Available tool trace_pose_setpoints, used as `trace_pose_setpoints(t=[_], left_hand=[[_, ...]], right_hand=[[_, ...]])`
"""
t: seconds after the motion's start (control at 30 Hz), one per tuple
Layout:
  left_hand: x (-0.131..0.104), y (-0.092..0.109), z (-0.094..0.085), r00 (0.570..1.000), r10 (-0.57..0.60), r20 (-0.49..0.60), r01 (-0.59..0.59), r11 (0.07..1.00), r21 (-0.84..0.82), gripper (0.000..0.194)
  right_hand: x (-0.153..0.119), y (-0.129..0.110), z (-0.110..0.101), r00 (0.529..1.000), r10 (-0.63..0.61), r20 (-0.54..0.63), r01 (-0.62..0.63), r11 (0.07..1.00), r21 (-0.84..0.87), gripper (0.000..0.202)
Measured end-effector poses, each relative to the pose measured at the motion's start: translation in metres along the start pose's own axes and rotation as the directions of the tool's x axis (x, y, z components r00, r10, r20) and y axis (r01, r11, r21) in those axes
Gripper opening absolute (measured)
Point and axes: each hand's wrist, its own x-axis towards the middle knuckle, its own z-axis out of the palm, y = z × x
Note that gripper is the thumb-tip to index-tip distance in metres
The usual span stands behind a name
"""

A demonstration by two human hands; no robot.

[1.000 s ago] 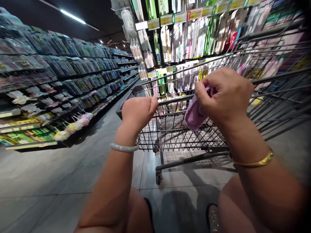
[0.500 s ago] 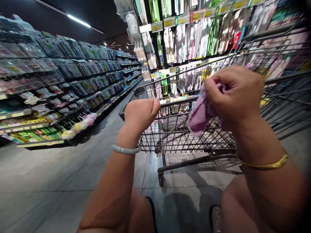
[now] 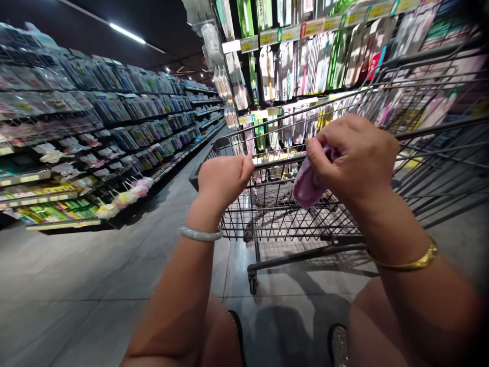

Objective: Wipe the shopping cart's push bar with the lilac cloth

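A dark wire shopping cart stands side-on before me. My left hand, with a pale bangle at the wrist, is closed around the cart's upper side rail near its left end. My right hand, with a gold bangle, is bunched around a purple cloth; the cloth's loose end hangs below the fingers, beside the upper rail. Whether the cloth touches the rail is hidden behind my fingers.
Behind the cart rises a lit rack of packaged toothbrushes. Long shelves of packaged goods line the left side. A cart wheel rests on the grey tiled floor near my feet.
My right hand has shifted left and slightly down with the purple cloth, and less cloth shows below it. My left hand stays at the rail.
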Motion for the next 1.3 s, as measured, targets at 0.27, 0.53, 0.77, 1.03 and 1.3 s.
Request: trace_pose_setpoints(t=[0.27, 0.53, 0.77, 1.03, 1.3], left_hand=[[-0.001, -0.001, 0.001, 1.0, -0.008, 0.011, 0.008, 1.0, 0.019, 0.056], [0.0, 0.0, 0.002, 1.0, -0.009, 0.006, 0.009, 1.0, 0.015, 0.059], [-0.002, 0.0, 0.001, 1.0, -0.01, 0.009, 0.01, 1.0, 0.002, 0.059], [0.0, 0.0, 0.001, 1.0, 0.004, 0.004, -0.004, 1.0, -0.009, 0.057], [-0.002, 0.0, -0.001, 1.0, 0.015, -0.01, -0.015, 1.0, 0.002, 0.055]], right_hand=[[0.008, 0.03, -0.013, 0.997, 0.059, -0.043, -0.057, 0.998, 0.036, 0.027], [-0.006, -0.012, -0.001, 0.999, -0.049, 0.013, 0.049, 0.998, -0.049, 0.026], [0.0, -0.005, -0.002, 0.998, -0.019, 0.059, 0.011, 0.991, 0.133, 0.024], [0.005, 0.016, -0.008, 0.997, 0.073, 0.001, -0.073, 0.993, 0.089, 0.027], [0.0, 0.002, -0.001, 1.0, 0.005, -0.019, -0.005, 1.0, -0.008, 0.026]])
